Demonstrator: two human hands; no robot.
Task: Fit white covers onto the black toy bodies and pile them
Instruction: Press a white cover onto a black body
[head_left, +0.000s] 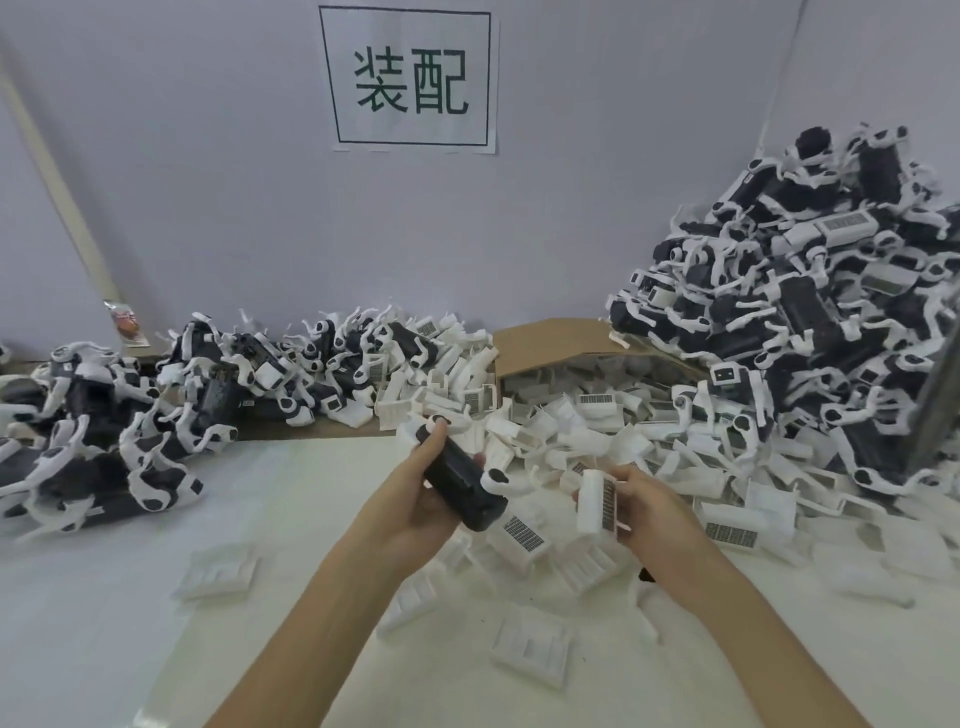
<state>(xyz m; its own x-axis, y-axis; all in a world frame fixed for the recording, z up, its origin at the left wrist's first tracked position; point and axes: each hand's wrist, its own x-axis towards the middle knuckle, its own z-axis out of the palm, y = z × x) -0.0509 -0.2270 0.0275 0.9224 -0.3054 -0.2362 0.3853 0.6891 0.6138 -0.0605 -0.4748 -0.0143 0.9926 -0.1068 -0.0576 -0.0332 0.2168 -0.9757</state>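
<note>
Black body (458, 479), white cover (589, 500) apart

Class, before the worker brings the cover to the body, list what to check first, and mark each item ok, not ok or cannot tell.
1. Black toy body gripped in the left hand: ok.
2. White cover held in the right hand: ok.
3. Cover seated on the body: not ok, the two are apart.
4. Cover's open side turned toward the body: cannot tell.
5. Fingers away from the face of the body that takes the cover: cannot tell.
6. Tall pile of toys on the right in view for the finished piece: ok.
</note>
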